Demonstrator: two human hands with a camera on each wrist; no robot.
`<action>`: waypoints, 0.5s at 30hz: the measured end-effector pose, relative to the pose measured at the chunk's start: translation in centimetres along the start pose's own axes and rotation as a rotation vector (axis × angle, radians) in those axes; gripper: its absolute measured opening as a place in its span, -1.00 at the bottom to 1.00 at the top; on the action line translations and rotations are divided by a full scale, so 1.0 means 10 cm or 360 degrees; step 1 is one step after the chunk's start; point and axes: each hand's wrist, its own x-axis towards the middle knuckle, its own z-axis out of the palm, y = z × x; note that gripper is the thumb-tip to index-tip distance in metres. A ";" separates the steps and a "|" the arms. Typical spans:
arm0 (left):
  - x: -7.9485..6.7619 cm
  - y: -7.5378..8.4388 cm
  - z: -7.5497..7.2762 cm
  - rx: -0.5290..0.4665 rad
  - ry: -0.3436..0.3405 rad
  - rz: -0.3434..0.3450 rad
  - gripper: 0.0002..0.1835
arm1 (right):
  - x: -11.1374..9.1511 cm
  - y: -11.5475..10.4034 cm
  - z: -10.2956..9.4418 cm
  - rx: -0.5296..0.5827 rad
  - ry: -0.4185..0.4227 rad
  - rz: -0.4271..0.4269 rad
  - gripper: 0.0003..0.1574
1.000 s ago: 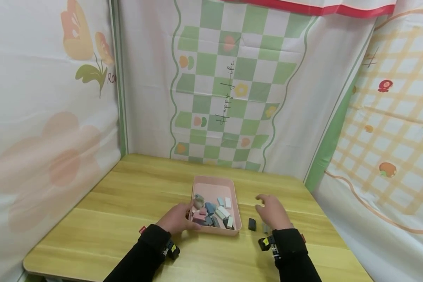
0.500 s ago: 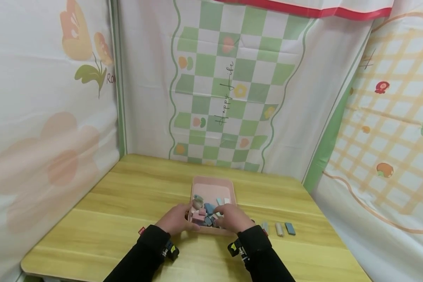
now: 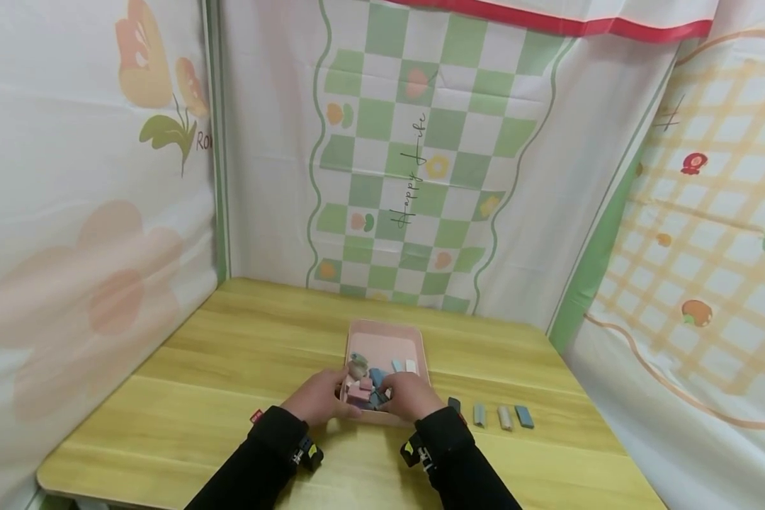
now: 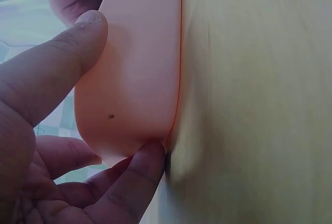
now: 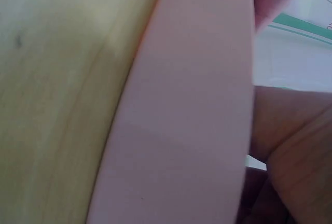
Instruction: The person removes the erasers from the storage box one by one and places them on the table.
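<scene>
A shallow pink tray (image 3: 385, 329) lies on the table, its near half filled with small blocks. My left hand (image 3: 317, 397) grips its near left corner; in the left wrist view the thumb (image 4: 83, 45) lies along the wall and the other fingers bend round the corner. My right hand (image 3: 414, 398) reaches over the near right wall, fingers down among the blocks. That wall (image 5: 181, 105) hides its fingertips in the right wrist view, so I cannot tell whether they hold a block. Pink blocks (image 3: 360, 392), a blue block (image 3: 378, 376) and a white block (image 3: 411, 365) show between the hands.
Right of the tray, a row of blocks stands on the wooden table (image 3: 261, 319): a dark one (image 3: 454, 404) partly behind the right sleeve, a grey-green one (image 3: 479, 415), a beige one (image 3: 505, 418) and a blue one (image 3: 524, 416). Patterned cloth hangs around the table.
My right hand has moved left from over the row of blocks into the tray, then slightly farther left and down among the blocks. The left hand has stayed at the tray's corner.
</scene>
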 end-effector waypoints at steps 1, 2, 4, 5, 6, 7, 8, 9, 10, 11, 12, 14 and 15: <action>0.00 0.00 0.00 -0.0001 0.0002 0.0003 0.11 | 0.00 0.00 0.01 -0.0005 0.0000 0.0003 -0.76; 0.00 -0.01 0.01 -0.0006 0.0003 0.0003 0.12 | 0.00 -0.01 0.01 -0.0014 -0.0004 0.0007 -0.77; 0.00 -0.02 0.01 -0.0012 -0.0001 0.0002 0.12 | -0.01 -0.01 0.03 -0.0023 -0.0019 0.0013 -0.79; 0.00 -0.02 0.02 -0.0022 -0.0002 0.0004 0.12 | -0.01 0.00 0.04 -0.0028 -0.0028 0.0015 -0.80; -0.01 -0.03 0.02 -0.0035 -0.0005 0.0004 0.12 | -0.02 0.00 0.05 -0.0029 -0.0036 0.0018 -0.81; -0.01 -0.03 0.02 -0.0041 -0.0007 0.0006 0.11 | -0.03 0.00 0.05 -0.0030 -0.0029 0.0005 -0.82; -0.01 -0.03 0.02 -0.0044 -0.0009 0.0004 0.11 | -0.03 0.00 0.05 -0.0026 -0.0021 -0.0002 -0.83; -0.01 -0.03 0.02 -0.0043 -0.0010 0.0003 0.11 | -0.04 0.01 0.06 -0.0020 -0.0008 -0.0007 -0.83; -0.01 -0.03 0.02 -0.0046 -0.0010 0.0002 0.11 | -0.04 0.01 0.05 -0.0014 0.0007 -0.0014 -0.84; -0.01 -0.03 0.01 -0.0049 -0.0006 0.0003 0.11 | -0.04 0.02 0.05 -0.0001 0.0028 -0.0019 -0.84; 0.00 -0.02 0.01 -0.0049 -0.0003 0.0000 0.11 | -0.05 0.02 0.05 0.0023 0.0044 -0.0021 -0.84; 0.01 -0.02 0.01 -0.0046 0.0007 0.0000 0.10 | -0.06 0.04 0.03 0.0111 0.0069 -0.0008 -0.86; 0.02 -0.02 0.01 -0.0036 0.0013 -0.0007 0.10 | -0.07 0.05 0.01 0.0168 0.0083 -0.0004 -0.86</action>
